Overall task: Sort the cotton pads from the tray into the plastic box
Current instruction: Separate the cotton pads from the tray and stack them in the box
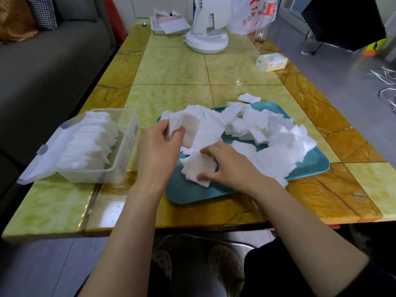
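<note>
The left hand (pixel 159 146) pinches a few square white cotton pads (pixel 174 125) between thumb and fingertips. The right hand (pixel 227 166) curls its fingers round a small stack (pixel 196 169) on the flat teal tray (pixel 192 195), likely squaring it. The clear plastic box (pixel 122 166), part-filled, waits left of both.

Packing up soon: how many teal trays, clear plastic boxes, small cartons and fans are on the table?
Teal tray: 1
Clear plastic box: 1
Small carton: 1
White fan: 1
Total: 4
</note>
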Available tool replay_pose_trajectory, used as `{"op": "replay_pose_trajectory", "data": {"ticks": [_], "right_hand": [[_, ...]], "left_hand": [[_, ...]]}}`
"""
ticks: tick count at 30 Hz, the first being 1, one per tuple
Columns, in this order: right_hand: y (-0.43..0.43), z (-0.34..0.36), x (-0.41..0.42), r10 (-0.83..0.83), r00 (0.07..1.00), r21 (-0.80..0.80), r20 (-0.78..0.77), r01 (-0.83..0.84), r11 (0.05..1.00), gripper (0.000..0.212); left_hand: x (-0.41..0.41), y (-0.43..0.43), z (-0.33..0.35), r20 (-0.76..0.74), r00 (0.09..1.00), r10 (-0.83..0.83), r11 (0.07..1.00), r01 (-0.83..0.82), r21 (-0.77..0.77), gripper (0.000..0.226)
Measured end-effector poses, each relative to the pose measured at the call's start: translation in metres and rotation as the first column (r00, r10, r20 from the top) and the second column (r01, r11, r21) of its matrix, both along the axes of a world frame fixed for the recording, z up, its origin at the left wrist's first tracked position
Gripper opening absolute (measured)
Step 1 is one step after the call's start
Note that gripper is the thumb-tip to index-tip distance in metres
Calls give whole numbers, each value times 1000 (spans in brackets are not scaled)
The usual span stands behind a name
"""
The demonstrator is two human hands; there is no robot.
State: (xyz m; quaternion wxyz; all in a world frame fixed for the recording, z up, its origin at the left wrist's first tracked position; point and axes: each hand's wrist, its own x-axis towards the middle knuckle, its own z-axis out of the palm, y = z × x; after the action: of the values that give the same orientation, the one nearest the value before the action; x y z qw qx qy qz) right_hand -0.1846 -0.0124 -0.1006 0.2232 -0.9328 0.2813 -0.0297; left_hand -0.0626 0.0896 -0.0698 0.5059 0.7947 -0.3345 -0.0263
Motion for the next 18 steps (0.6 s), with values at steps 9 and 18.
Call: {"op": "replay_pose_trajectory", "data": {"ticks": [9, 18], "right_hand": [[7, 4, 6, 19, 998, 1, 62, -19, 1000, 47], [6, 4, 6, -53, 991, 74, 123, 44, 996, 58]], "left_hand": [[2, 1, -3, -17, 999, 29, 1000, -29, -2, 33], [2, 1, -2, 2, 1000, 18, 1000, -18, 2, 33]]}}
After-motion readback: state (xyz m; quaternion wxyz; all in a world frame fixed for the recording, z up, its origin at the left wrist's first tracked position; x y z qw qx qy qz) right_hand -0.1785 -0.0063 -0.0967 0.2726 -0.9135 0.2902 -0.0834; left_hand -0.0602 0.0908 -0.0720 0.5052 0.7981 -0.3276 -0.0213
